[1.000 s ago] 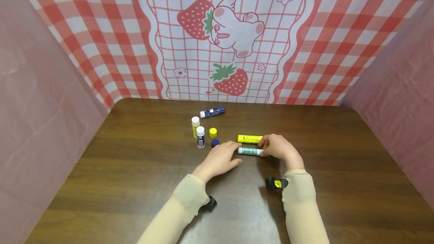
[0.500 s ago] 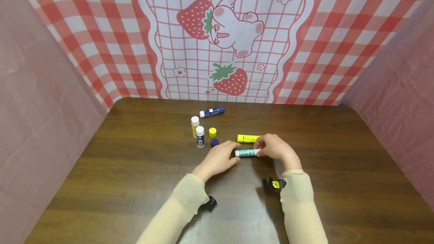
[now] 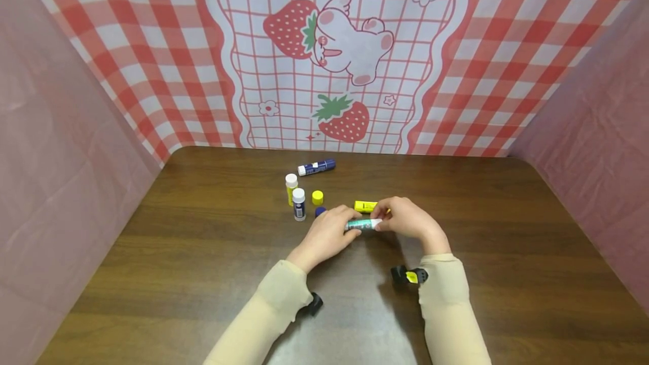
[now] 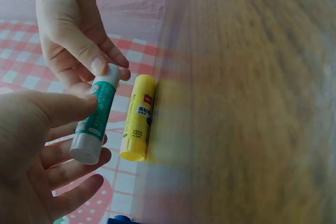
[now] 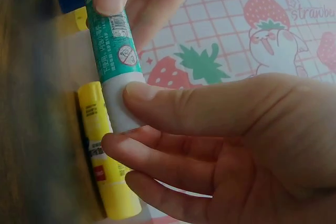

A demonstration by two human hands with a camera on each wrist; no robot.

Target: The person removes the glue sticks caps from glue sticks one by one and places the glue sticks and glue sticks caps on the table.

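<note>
Between both hands is a green and white glue stick, raised off the table and lying nearly level. My right hand pinches its white cap between thumb and fingers. At the other end my left hand holds the green-labelled body, thumb on the near side and fingers behind. Just beyond lies a yellow glue stick, partly hidden by the right hand in the head view. A dark blue cap sits by the left hand, partly covered by it.
Left of the hands stand a yellow glue stick with a white top and a blue one, both upright. A yellow cap is beside them. Farther back lies another blue glue stick, near the checked cloth behind the table.
The right hand has lifted the green glue stick and moved it left into the left hand. The left hand has taken hold of its other end.
</note>
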